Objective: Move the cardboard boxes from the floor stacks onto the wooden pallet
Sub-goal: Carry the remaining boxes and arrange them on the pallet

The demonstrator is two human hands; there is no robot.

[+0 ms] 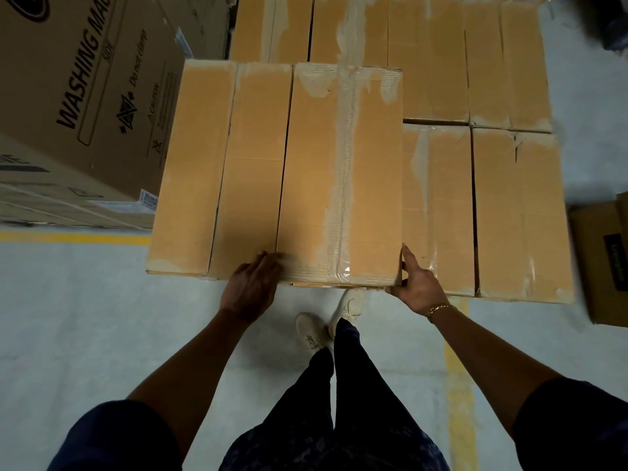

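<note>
tan cardboard, taped lengthwise with clear tape: the taped box [339, 171] is gripped at its near end by both hands. the left hand [253, 287] is laid on the near left corner, with the fingers curled over the top edge. the right hand [416, 283] is clamped on the near right corner, the thumb pressed up along the right side face and the fingers wrapped round the near face. a gold bracelet [440, 309] is worn on the right wrist.

the taped box is seen level with, and tight against, two neighbour boxes [251, 164] on its left. this upper row is set above a lower layer of boxes [509, 215], which is exposed to the right and beyond. whether the taped box is fully set down cannot be told.

a large washing machine carton [85, 96] is stood just left of the stack. a small dark-labelled carton [601, 260] is cut off at the right edge. a grey floor [102, 317] marked with yellow lines [458, 402] is noted, and pale shoes [312, 331] are seen just short of the stack.
</note>
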